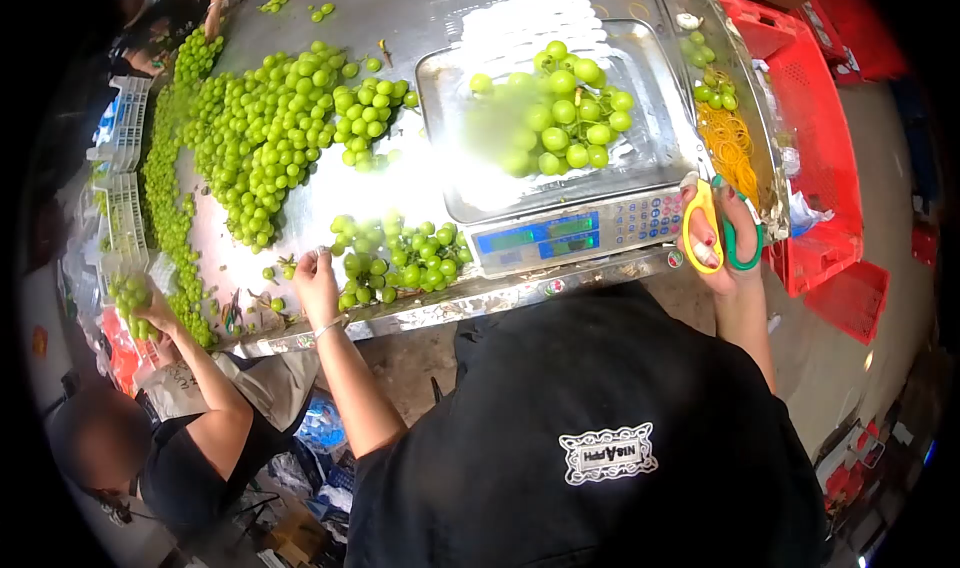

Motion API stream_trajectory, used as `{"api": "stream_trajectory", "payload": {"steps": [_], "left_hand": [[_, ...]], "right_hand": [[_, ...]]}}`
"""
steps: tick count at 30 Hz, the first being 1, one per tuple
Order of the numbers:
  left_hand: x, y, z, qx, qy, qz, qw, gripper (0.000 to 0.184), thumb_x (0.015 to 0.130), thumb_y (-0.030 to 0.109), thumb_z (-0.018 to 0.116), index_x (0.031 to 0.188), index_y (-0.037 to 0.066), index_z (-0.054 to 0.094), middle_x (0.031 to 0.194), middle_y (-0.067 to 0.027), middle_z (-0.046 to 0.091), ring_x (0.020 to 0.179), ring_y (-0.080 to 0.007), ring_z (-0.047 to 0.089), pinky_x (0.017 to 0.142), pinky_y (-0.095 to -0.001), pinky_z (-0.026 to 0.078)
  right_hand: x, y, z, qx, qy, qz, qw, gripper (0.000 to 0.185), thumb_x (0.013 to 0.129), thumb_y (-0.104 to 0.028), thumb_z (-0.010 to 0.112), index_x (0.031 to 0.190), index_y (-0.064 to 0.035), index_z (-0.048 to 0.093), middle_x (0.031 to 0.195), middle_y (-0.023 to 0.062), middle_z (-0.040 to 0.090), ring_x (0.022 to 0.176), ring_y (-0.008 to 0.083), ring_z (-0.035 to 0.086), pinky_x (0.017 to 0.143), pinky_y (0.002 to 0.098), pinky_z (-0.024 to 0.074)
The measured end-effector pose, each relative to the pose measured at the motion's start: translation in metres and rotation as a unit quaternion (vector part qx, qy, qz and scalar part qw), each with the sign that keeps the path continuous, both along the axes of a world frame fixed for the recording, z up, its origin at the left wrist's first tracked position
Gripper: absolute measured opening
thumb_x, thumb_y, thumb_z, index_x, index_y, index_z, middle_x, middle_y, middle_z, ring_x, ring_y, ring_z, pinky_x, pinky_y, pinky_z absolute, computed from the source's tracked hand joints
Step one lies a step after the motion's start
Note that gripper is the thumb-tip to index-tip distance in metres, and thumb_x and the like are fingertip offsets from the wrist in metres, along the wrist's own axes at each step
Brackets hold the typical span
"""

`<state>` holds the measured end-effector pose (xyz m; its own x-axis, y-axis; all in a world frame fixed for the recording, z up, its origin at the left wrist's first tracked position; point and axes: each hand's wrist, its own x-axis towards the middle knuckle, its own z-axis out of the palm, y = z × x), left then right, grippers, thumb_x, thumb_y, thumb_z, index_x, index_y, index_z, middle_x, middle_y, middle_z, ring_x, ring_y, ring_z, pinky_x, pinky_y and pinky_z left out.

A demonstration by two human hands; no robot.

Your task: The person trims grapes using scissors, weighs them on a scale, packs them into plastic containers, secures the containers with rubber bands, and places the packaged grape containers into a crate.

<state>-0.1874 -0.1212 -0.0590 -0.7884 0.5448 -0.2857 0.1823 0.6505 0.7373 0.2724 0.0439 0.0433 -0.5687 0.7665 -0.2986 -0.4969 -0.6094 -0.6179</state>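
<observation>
My right hand (722, 253) has its fingers through the yellow and green handles of a pair of scissors (704, 213), blades pointing away beside the scale. My left hand (318, 286) is at the table's near edge with its fingertips pinched together; what they hold, if anything, is too small to name. Loose green grapes (286, 268) lie just left of it, and a grape bunch (415, 260) sits to its right. Between my hands stands a digital scale (570, 240) with a metal tray (470, 203), on which another grape bunch (575, 113) rests over white padding.
A big heap of grapes (265, 133) covers the table's left part. Yellow rubber bands (730, 143) lie right of the scale, near a red crate (815, 158). At left, a co-worker's hand (155, 313) holds grapes by white baskets (125, 208); another person's hand (213, 23) reaches in behind.
</observation>
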Motion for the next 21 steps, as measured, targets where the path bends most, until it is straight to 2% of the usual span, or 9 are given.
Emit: {"api": "stream_trajectory", "payload": {"steps": [3, 7, 11, 12, 15, 16, 18, 19, 21], "left_hand": [[0.028, 0.022, 0.02, 0.129, 0.191, -0.075, 0.97, 0.017, 0.078, 0.01, 0.054, 0.09, -0.002, 0.057, 0.096, -0.0138, 0.057, 0.091, -0.0204, 0.053, 0.077, -0.0302, 0.042], [0.098, 0.079, 0.064, 0.205, 0.149, -0.174, 0.952, 0.018, 0.076, 0.005, 0.054, 0.092, 0.0, 0.057, 0.108, -0.0163, 0.052, 0.104, -0.028, 0.048, 0.09, -0.0342, 0.036], [0.148, 0.125, 0.091, 0.237, 0.186, -0.282, 0.911, 0.013, 0.076, 0.002, 0.055, 0.088, 0.002, 0.059, 0.11, -0.0126, 0.052, 0.105, -0.0253, 0.047, 0.091, -0.0334, 0.035], [0.152, 0.134, 0.094, 0.245, 0.183, -0.295, 0.905, 0.012, 0.076, 0.001, 0.055, 0.088, 0.001, 0.058, 0.11, -0.0127, 0.052, 0.104, -0.0248, 0.047, 0.09, -0.0334, 0.035], [0.152, 0.155, 0.092, 0.254, 0.161, -0.313, 0.901, 0.017, 0.079, 0.005, 0.051, 0.095, 0.0, 0.057, 0.113, -0.0137, 0.051, 0.108, -0.0249, 0.045, 0.093, -0.0339, 0.033], [0.15, 0.162, 0.089, 0.251, 0.144, -0.316, 0.904, 0.023, 0.082, 0.009, 0.048, 0.102, -0.001, 0.055, 0.117, -0.0146, 0.049, 0.111, -0.0256, 0.043, 0.095, -0.0344, 0.031], [0.157, 0.167, 0.091, 0.26, 0.097, -0.337, 0.9, 0.031, 0.084, 0.013, 0.045, 0.112, -0.001, 0.048, 0.123, -0.0172, 0.043, 0.117, -0.0289, 0.037, 0.098, -0.0352, 0.026], [0.16, 0.169, 0.085, 0.247, 0.077, -0.383, 0.887, 0.039, 0.085, 0.018, 0.042, 0.118, -0.001, 0.039, 0.128, -0.0178, 0.035, 0.121, -0.0296, 0.029, 0.1, -0.0359, 0.021], [0.167, 0.173, 0.076, 0.219, 0.032, -0.471, 0.854, 0.056, 0.087, 0.03, 0.037, 0.132, 0.0, 0.022, 0.138, -0.0191, 0.018, 0.13, -0.0309, 0.014, 0.105, -0.0373, 0.01]], "right_hand": [[-0.001, 0.005, -0.002, 0.011, 0.04, 0.02, 0.999, 0.046, 0.089, -0.038, 0.038, 0.103, 0.0048, 0.043, 0.06, 0.0051, 0.045, 0.045, 0.0119, 0.044, 0.044, 0.0218, 0.0379], [-0.02, 0.011, 0.016, 0.038, 0.087, 0.069, 0.993, 0.055, 0.087, -0.045, 0.037, 0.11, 0.0051, 0.039, 0.085, 0.0162, 0.049, 0.073, 0.0209, 0.05, 0.056, 0.0304, 0.0417], [-0.01, 0.018, 0.007, -0.003, 0.012, 0.045, 0.999, 0.052, 0.086, -0.043, 0.043, 0.108, 0.0038, 0.041, 0.078, 0.0136, 0.051, 0.06, 0.0169, 0.05, 0.053, 0.0266, 0.0414], [0.003, 0.032, 0.006, 0.096, -0.134, 0.069, 0.984, 0.037, 0.087, -0.034, 0.043, 0.104, -0.0014, 0.047, 0.069, 0.0085, 0.051, 0.052, 0.0123, 0.047, 0.049, 0.0244, 0.0398], [0.04, 0.09, -0.048, 0.303, -0.661, -0.094, 0.679, 0.028, 0.086, -0.024, 0.047, 0.099, 0.0003, 0.053, 0.07, 0.0088, 0.056, 0.057, 0.0137, 0.053, 0.055, 0.0244, 0.0433], [0.067, 0.097, -0.077, 0.304, -0.661, -0.099, 0.679, 0.028, 0.086, -0.024, 0.047, 0.099, 0.0003, 0.053, 0.07, 0.0088, 0.056, 0.057, 0.0137, 0.053, 0.055, 0.0244, 0.0433], [0.091, 0.117, -0.104, 0.386, -0.828, 0.126, 0.386, 0.031, 0.086, -0.02, 0.047, 0.108, 0.0019, 0.05, 0.092, 0.0141, 0.06, 0.085, 0.0199, 0.058, 0.073, 0.028, 0.0451], [0.089, 0.13, -0.105, 0.39, -0.826, 0.122, 0.387, 0.031, 0.086, -0.02, 0.047, 0.108, 0.0019, 0.05, 0.092, 0.0141, 0.06, 0.085, 0.0199, 0.058, 0.073, 0.028, 0.0451], [0.034, 0.147, -0.057, 0.391, -0.647, -0.07, 0.651, 0.039, 0.086, -0.02, 0.045, 0.12, -0.0007, 0.042, 0.114, 0.0192, 0.051, 0.11, 0.025, 0.047, 0.089, 0.0322, 0.0375]]}}
